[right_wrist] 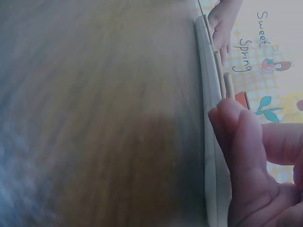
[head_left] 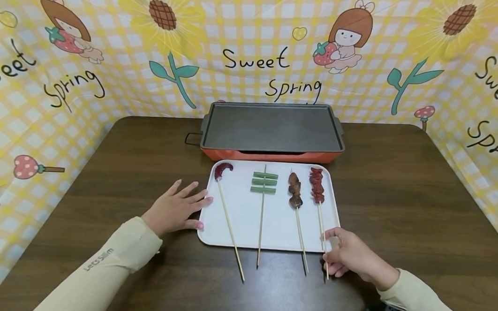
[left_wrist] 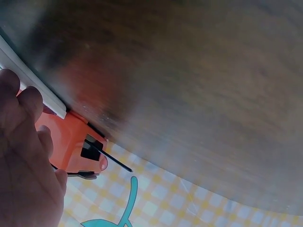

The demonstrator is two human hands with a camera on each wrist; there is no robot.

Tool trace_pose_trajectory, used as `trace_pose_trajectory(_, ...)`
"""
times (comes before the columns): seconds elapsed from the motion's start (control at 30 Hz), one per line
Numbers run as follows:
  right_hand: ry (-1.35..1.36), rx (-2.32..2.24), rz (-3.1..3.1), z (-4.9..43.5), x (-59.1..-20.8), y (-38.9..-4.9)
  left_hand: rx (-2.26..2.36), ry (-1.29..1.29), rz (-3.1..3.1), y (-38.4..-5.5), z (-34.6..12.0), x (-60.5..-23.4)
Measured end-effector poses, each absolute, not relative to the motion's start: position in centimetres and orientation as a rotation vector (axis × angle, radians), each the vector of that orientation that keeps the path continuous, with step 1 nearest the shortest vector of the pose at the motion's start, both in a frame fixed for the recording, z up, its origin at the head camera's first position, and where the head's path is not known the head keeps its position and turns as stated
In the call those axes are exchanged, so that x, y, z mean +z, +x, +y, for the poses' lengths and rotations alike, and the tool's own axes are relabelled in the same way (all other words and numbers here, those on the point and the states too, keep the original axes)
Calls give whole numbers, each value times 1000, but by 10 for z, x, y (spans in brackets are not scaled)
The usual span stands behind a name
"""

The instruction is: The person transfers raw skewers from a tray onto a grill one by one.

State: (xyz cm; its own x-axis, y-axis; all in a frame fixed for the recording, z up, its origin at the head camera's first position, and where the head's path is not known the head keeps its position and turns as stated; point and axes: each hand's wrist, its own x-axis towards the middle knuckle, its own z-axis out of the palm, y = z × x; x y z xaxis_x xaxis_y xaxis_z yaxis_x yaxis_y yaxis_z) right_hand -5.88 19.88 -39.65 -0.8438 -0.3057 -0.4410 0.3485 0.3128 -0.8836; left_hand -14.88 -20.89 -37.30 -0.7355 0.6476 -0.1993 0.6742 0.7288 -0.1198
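Note:
Four-sided and white, a tray (head_left: pixel 246 226) lies on the table with several skewers side by side, their sticks jutting over its near edge. My right hand (head_left: pixel 351 256) pinches the stick of the rightmost one, a red meat skewer (head_left: pixel 316 185), near its lower end. Beside it lies a brown meat skewer (head_left: pixel 294 190). Further left are a skewer of green bean pieces (head_left: pixel 264 182) and one with a curled dark red piece (head_left: pixel 219 171) like a tentacle. At the tray's left edge rests my left hand (head_left: pixel 176 210), fingers spread and straight.
Right behind the tray stands an orange electric grill (head_left: pixel 273 126) with a flat dark plate; a wire handle (head_left: pixel 192 138) sticks out at its left. A yellow checked cloth (head_left: pixel 251 28) hangs around the back and sides of the brown wooden table (head_left: pixel 154 282).

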Motion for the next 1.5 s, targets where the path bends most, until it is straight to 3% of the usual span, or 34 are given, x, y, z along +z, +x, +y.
trace_pose_trajectory(1.5, -57, -1562, 2181, 210, -358, -72, -226, 1045, 2783, -150, -210, -378)
